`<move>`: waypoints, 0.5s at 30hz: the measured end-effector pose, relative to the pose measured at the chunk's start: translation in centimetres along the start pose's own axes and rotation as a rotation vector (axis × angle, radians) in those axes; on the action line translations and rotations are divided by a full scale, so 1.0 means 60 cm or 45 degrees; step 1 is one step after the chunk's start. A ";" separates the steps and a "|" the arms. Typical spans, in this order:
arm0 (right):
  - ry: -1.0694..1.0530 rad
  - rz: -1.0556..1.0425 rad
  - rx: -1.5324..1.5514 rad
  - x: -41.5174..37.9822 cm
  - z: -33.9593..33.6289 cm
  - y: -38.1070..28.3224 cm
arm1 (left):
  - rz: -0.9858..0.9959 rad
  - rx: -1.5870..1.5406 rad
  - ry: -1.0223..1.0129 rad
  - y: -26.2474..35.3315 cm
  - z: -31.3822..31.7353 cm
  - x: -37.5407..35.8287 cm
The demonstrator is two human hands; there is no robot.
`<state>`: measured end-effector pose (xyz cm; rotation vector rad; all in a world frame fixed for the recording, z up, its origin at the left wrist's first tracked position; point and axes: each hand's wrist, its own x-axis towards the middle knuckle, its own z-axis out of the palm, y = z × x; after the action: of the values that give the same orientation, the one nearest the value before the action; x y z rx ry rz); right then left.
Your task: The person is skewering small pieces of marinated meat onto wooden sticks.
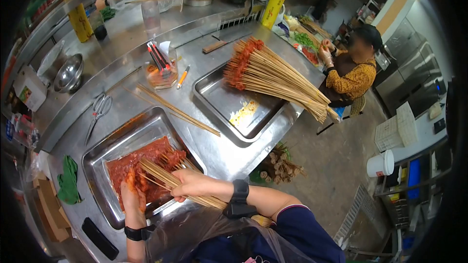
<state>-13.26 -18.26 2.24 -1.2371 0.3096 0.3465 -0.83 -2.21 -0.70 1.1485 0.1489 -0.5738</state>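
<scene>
A metal tray (163,119) at the lower left holds a slab of red marinated meat (129,158). My left hand (132,192), smeared with red sauce, is at the meat's near edge, its fingers bent against red pieces; what it grips is hard to make out. My right hand (192,185) is closed round a bundle of wooden skewers (163,174), whose far ends lie over the meat. Up and to the right, a large bundle of meat skewers (282,78) rests across a second metal tray (214,109), which has yellowish bits in it.
Scissors (99,112), loose skewers (178,109), an orange pen (183,77) and a tub of markers (161,70) lie beyond the tray. A green cloth (69,180) and a phone (100,238) are at left. A co-worker (351,68) sits at the right.
</scene>
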 end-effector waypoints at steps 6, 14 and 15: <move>-0.018 0.031 -0.017 0.008 0.000 0.007 | -0.010 0.001 -0.156 0.008 -0.004 -0.002; -0.070 0.034 0.035 0.011 -0.001 0.009 | -0.002 0.118 -0.224 0.004 -0.015 0.004; -0.069 0.034 0.037 0.011 -0.002 0.007 | -0.002 0.115 -0.229 0.004 -0.014 0.005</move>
<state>-12.88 -18.18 1.57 -1.1936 0.2841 0.3968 -0.32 -1.48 -1.00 1.1777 -0.0310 -0.6879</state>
